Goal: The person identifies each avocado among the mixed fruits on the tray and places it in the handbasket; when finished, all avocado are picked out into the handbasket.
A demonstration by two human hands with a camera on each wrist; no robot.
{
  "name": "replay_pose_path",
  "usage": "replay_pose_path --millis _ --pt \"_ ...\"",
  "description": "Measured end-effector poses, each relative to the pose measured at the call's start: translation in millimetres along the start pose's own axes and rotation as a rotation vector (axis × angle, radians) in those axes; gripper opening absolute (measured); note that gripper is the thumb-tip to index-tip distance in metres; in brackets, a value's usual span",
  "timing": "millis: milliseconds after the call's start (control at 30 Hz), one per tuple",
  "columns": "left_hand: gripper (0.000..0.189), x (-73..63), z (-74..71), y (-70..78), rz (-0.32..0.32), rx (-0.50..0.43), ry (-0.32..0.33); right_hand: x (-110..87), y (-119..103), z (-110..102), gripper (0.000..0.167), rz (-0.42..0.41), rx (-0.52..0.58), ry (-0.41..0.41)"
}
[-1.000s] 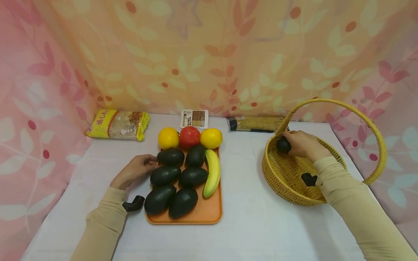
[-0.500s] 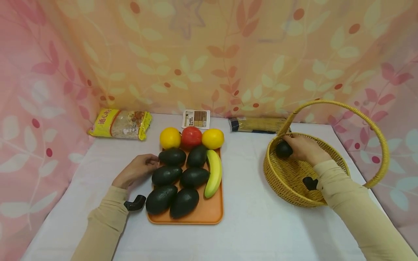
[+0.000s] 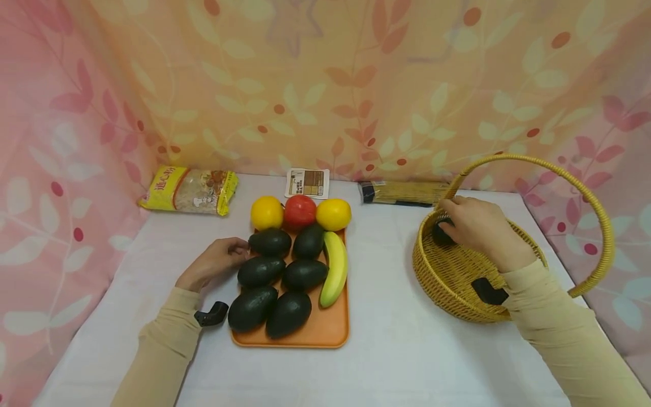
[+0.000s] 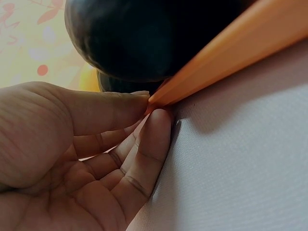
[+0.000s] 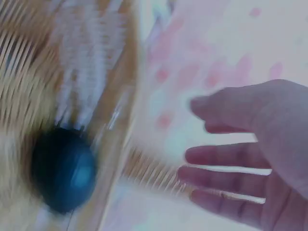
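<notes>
My left hand (image 3: pixel 213 263) is at the left side of the orange tray (image 3: pixel 328 328); in the left wrist view, thumb and forefinger pinch the tray's edge (image 4: pixel 226 53). Several dark avocados (image 3: pixel 260 272) lie on that tray in two columns, beside a banana (image 3: pixel 334 271). At its far end sit an orange (image 3: pixel 267 213), a red apple (image 3: pixel 300 212) and a lemon (image 3: pixel 333 214). Over the wicker basket (image 3: pixel 427 268) is my right hand (image 3: pixel 480 232), its fingers spread and holding nothing. One avocado (image 5: pixel 65 168) lies in the basket, apart from the fingers and partly hidden by them in the head view.
A tall arched handle (image 3: pixel 585 195) rises over the basket. Along the back lie a yellow bag of pasta (image 3: pixel 190 191), a small white-and-brown packet (image 3: pixel 307 183) and a pack of dry noodles (image 3: pixel 404 193). Patterned curtains enclose the table at the back and sides.
My right hand has let go of the avocado inside the basket and lifted off it, fingers opening. The left hand stays at the tray's edge.
</notes>
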State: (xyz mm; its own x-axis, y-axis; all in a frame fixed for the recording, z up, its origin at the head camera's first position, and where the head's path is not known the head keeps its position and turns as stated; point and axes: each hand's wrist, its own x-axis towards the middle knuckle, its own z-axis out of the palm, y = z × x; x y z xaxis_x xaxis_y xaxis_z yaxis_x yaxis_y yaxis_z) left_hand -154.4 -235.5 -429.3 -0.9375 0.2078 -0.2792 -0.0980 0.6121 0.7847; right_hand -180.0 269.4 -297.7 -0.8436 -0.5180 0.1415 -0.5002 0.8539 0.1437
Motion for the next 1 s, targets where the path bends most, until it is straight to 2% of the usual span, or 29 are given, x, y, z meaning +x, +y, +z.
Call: replay_pose_path --millis 100,167,367,533,733,1000 --pt "0.041 1.0 0.3 0.4 -0.005 -0.001 0.0 0.9 -36.9 -6.0 0.03 -0.139 -0.002 0.222" --pt "0.041 1.5 0.5 0.4 -0.005 -0.009 -0.003 1.2 -64.8 -7.0 0.032 -0.228 0.009 0.295" --pt "0.041 -0.3 -0.9 0.6 0.001 -0.03 -0.013 -3.3 -153.9 6.9 0.044 -0.48 0.019 0.335" --pt "0.04 -1.5 -1.2 -1.0 0.024 -0.05 -0.017 -10.2 -210.5 32.0 0.04 -0.632 -0.002 0.311" --pt "0.038 0.0 -0.5 -4.4 0.019 -0.023 -0.009 -12.4 -246.4 57.7 0.032 -0.71 -0.033 0.289" --pt "0.041 -0.3 0.4 -2.5 0.029 -0.008 0.002 -7.4 -261.8 71.6 0.034 -0.695 -0.105 0.283"
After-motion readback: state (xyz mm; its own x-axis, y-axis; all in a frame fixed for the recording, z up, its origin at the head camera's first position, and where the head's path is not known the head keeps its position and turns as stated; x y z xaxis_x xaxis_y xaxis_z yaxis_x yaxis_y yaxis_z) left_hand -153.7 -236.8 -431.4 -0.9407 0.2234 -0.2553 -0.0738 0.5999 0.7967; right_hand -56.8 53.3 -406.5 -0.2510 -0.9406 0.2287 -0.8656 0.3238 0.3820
